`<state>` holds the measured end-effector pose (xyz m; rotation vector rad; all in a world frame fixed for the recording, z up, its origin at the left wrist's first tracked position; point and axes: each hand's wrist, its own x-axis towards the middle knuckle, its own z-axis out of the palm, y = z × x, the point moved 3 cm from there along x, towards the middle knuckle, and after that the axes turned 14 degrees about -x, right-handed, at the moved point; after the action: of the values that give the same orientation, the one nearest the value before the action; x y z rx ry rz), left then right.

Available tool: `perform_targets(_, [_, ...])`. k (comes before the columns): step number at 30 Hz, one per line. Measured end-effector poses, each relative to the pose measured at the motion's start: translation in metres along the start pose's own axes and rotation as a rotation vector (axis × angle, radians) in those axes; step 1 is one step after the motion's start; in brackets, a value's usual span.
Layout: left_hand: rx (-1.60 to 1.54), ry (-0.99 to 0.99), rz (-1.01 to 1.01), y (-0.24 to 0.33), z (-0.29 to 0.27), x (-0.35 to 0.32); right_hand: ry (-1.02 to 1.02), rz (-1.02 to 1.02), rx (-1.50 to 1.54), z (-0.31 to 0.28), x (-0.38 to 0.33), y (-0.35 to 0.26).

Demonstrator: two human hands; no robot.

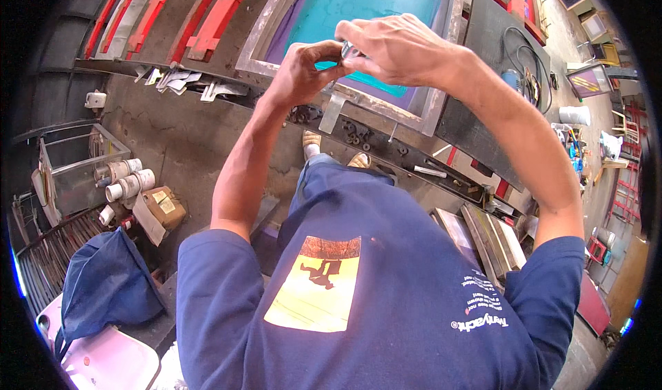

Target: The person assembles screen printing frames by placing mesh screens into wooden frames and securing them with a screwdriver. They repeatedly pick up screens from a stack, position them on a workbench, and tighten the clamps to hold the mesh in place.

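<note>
Both my hands meet over the near side of a screen-printing frame (431, 111), a pale bordered frame with teal and purple mesh (358, 14). My left hand (303, 74) is closed, fingers curled toward the other hand. From the right, my right hand (403, 48) arches over with bent fingers and thumb, also closed. Between them shows a small grey and dark thing (349, 49), mostly hidden by the fingers, its kind not visible. Below the hands, a flat metal strip (332, 113) juts from the frame's near edge.
Red metal bars (221, 17) stand on the bench at upper left. Right of the frame lies a dark board (493, 107) with a coiled black cable (534, 66). White buckets (131, 183), a cardboard box (164, 209) and a pink chair (114, 359) with a blue bag (107, 283) stand at left.
</note>
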<state>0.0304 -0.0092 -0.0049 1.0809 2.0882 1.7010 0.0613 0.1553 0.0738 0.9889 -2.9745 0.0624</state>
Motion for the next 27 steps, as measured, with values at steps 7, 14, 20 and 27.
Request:
perform_targets(7, [-0.112, 0.027, -0.082, -0.014, 0.009, -0.004, 0.163, 0.004, 0.027, 0.008, 0.006, -0.014])
perform_targets(14, [0.004, 0.046, 0.111, -0.009, 0.007, -0.002, 0.012, 0.098, -0.044, -0.007, 0.009, -0.023])
perform_targets(20, [-0.138, 0.036, 0.028, 0.0, 0.014, 0.003, 0.076, 0.088, 0.03, 0.005, 0.006, -0.008])
perform_targets(27, [0.046, 0.092, -0.009, -0.007, -0.003, 0.002, -0.062, 0.108, -0.014, -0.007, 0.011, -0.016])
